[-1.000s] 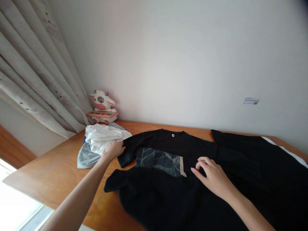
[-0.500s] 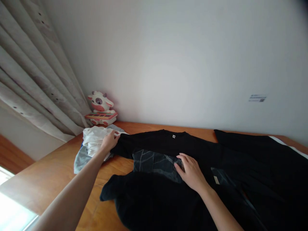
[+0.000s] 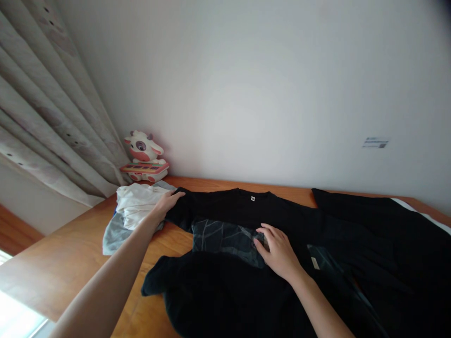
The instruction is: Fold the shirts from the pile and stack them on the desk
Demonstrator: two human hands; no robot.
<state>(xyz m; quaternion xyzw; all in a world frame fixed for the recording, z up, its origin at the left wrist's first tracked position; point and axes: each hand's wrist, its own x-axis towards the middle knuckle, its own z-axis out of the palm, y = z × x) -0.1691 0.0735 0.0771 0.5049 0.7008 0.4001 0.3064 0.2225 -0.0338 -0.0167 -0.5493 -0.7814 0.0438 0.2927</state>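
Observation:
A black shirt (image 3: 225, 202) with a small white neck label lies spread out, its collar toward the wall. My left hand (image 3: 169, 203) touches its left sleeve end, fingers stretched out over the cloth and thumb hidden. On the shirt's middle is a dark grey cloth with pale lines (image 3: 220, 237), seemingly folded. My right hand (image 3: 276, 246) rests at the right end of that cloth, fingers slightly bent and thumb apart. In front lies a black garment (image 3: 225, 295), partly under my right forearm.
White and grey clothes (image 3: 136, 206) are heaped at the left, beside my left wrist. Behind them stands a toy cow with a keyboard (image 3: 144, 157). A black garment with a white stripe (image 3: 373, 216) lies right on the wooden surface (image 3: 81, 239). A curtain (image 3: 45, 103) hangs left.
My left hand has moved slightly right onto the sleeve, its fingers now straighter. The sleeve's end sits a little higher. My right hand stays on the patterned cloth.

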